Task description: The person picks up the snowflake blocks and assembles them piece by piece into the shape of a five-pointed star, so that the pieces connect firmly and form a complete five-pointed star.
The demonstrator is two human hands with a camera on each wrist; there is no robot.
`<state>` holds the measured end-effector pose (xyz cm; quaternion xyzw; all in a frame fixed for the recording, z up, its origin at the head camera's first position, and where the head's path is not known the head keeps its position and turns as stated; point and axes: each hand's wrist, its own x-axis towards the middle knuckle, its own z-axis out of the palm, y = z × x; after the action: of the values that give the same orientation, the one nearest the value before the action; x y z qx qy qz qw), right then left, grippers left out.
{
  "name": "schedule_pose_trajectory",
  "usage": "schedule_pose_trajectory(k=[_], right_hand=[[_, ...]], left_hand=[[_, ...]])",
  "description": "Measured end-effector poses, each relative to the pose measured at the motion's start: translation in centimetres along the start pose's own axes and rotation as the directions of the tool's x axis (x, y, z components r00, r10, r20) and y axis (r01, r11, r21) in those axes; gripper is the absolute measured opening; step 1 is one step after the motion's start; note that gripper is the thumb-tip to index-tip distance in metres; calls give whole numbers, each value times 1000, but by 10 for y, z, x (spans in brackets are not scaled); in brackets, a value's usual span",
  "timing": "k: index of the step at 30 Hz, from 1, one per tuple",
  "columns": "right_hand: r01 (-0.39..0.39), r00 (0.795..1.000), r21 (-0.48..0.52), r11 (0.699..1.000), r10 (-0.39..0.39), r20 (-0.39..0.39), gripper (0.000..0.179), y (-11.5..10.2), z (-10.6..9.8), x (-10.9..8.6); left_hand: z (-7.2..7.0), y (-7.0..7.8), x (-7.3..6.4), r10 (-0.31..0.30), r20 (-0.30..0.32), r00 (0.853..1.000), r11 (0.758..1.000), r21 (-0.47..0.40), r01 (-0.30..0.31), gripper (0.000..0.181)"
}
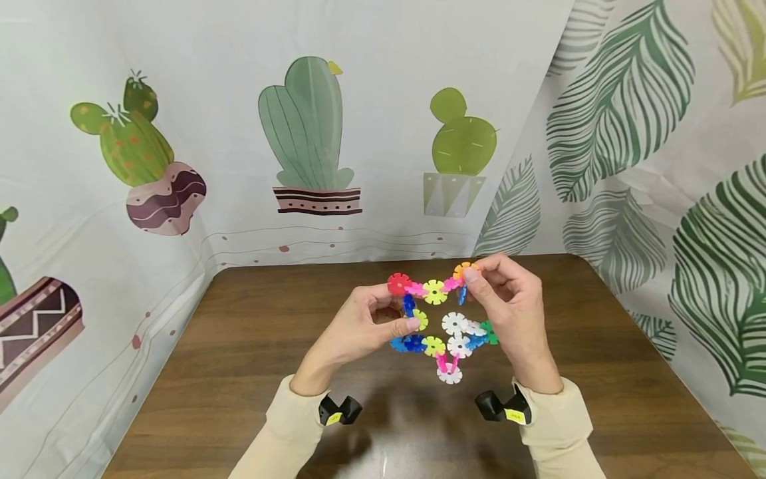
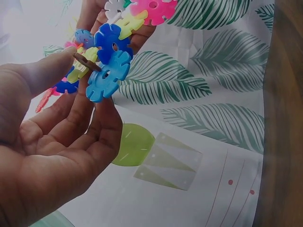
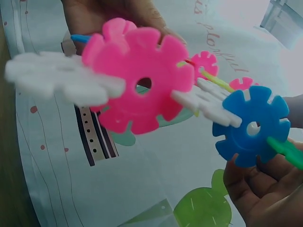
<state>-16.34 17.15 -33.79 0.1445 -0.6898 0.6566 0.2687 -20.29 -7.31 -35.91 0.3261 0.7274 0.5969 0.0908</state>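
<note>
Both hands hold up a looped chain of slotted plastic flower discs over the table. The left hand (image 1: 365, 322) pinches its left side between thumb and fingers, at a yellow-green disc (image 1: 422, 320). In the left wrist view, a brown disc (image 2: 86, 62) and a light blue disc (image 2: 110, 75) sit at those fingertips. At the upper right of the loop, the right hand (image 1: 513, 296) pinches an orange disc (image 1: 464, 269). A red disc (image 1: 398, 284) marks the upper left corner, and a white disc (image 1: 449, 374) hangs lowest. Close to the right wrist camera are a pink disc (image 3: 163, 61) and a blue disc (image 3: 255, 123).
A brown wooden table (image 1: 239, 372) lies under the hands. Behind it hangs a white cloth (image 1: 389, 133) printed with cacti and leaves. Black wrist cameras are strapped at both cream sleeves (image 1: 556, 419).
</note>
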Motion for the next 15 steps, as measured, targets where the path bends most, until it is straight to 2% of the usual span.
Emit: schedule_pose_trajectory(k=[9, 12, 15], right_hand=[[-31, 997, -64, 997, 35, 69, 2, -1, -4, -1], [-27, 997, -58, 998, 32, 76, 4, 0, -4, -1], [-20, 997, -41, 999, 23, 77, 6, 1, -4, 0]], left_hand=[[1, -3, 1, 30, -33, 999, 1000, -6, -30, 29], [2, -4, 2, 49, -34, 998, 999, -17, -49, 38], [3, -4, 3, 79, -48, 996, 997, -16, -80, 54]])
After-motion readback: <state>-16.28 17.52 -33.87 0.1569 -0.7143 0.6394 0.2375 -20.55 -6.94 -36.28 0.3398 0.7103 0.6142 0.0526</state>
